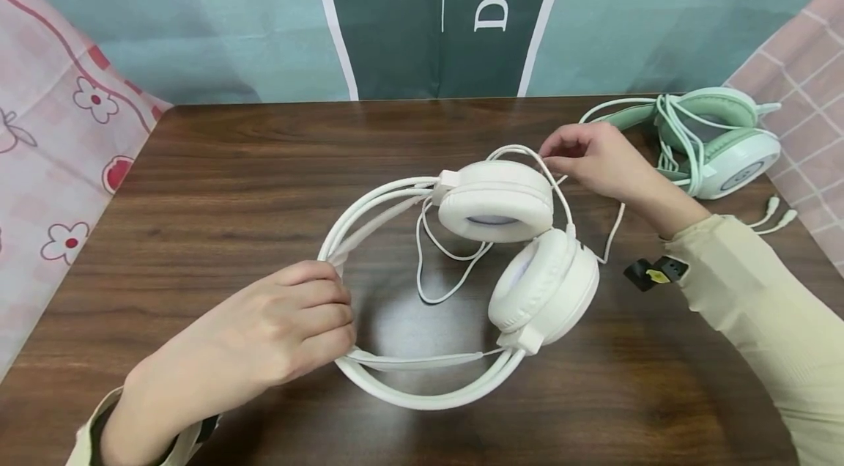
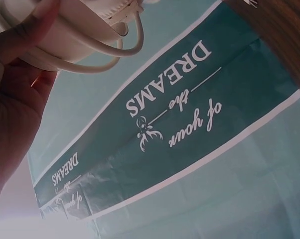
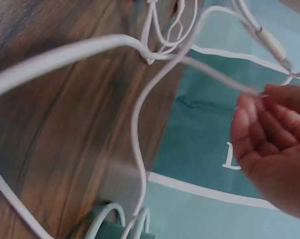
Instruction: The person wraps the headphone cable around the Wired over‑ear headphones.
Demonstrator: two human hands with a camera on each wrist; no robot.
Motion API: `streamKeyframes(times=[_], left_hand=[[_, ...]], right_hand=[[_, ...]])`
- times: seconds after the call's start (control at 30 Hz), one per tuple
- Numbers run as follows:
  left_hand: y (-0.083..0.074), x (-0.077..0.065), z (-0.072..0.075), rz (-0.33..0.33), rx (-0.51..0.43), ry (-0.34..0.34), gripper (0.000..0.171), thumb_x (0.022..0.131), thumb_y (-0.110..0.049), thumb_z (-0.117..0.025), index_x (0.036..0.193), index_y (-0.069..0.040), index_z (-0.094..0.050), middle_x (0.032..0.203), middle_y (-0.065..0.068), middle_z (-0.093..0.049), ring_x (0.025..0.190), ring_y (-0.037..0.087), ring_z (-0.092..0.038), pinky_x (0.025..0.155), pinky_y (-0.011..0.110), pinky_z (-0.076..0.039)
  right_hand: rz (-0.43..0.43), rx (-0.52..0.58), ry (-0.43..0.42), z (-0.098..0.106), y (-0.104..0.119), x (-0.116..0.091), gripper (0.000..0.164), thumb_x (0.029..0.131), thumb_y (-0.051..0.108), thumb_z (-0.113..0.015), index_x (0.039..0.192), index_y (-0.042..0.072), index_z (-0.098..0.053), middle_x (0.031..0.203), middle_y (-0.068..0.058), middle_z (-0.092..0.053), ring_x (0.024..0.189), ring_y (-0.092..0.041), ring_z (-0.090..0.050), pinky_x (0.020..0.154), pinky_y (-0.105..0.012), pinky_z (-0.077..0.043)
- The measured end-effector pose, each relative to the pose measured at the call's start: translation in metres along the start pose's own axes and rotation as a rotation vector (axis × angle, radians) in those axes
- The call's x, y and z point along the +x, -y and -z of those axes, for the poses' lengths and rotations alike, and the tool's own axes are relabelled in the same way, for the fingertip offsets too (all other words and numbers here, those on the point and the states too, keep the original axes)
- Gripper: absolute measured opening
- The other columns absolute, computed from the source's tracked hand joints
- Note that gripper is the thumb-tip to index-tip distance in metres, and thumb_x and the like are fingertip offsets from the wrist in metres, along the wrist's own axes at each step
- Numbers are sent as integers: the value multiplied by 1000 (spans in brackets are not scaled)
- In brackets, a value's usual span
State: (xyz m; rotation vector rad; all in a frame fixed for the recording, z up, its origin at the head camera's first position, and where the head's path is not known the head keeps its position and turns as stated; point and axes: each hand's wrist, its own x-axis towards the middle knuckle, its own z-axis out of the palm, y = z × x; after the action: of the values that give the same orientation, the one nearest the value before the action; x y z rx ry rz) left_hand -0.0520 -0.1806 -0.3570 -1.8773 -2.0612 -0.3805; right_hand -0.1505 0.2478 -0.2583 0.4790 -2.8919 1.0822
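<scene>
To the left of your left hand (image 1: 264, 334), the brown worktop (image 1: 231, 209) reaches out to the flowered cloth (image 1: 66, 121). Ahead of both hands it ends in a straight back edge against the teal cloth (image 1: 231, 26); your right hand (image 1: 596, 162) is nearer that edge than your left. Room is tighter to the right of your right fingers: the green headphones (image 1: 741, 165) lie there with their cord wrapped around them, just behind your forearm, and the pink checked cloth (image 1: 807, 85) stands past them.

Your left fingers curl round the headband (image 1: 428, 401) of the white headphones (image 1: 547, 297), gripping it near the middle of its arch. The two ear cups sit to the right of those fingers, one farther back than the other; you cannot tell whether they touch the worktop. Your right fingers pinch the thin white cable (image 3: 215, 74) between thumb and fingertip, just beside the farther ear cup. Loops of that cable hang between your two hands, behind and below the ear cups.
</scene>
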Motion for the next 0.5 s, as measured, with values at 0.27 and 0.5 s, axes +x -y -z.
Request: streamKeyframes(times=[0.27,0.5], left_hand=[[-17,59,76,24,11,-82,26,87,4,-38,93,-7,-61,97,1,-56,93,24,-53,90,45,-39],[-16,65,91,23,17,-123,28,88,5,-36,94,-4,-62,96,3,-58,93,26,-54,89,44,-39]], right_hand=[[-95,-99,164,-6,-19,-1,5,82,3,-61,84,1,-65,67,-4,-60,59,-14,-52,54,-24,-42],[-164,-198,143,-4,-25,-5,6,81,7,-60,82,1,-63,64,-3,-57,58,-17,-52,53,-29,-42]])
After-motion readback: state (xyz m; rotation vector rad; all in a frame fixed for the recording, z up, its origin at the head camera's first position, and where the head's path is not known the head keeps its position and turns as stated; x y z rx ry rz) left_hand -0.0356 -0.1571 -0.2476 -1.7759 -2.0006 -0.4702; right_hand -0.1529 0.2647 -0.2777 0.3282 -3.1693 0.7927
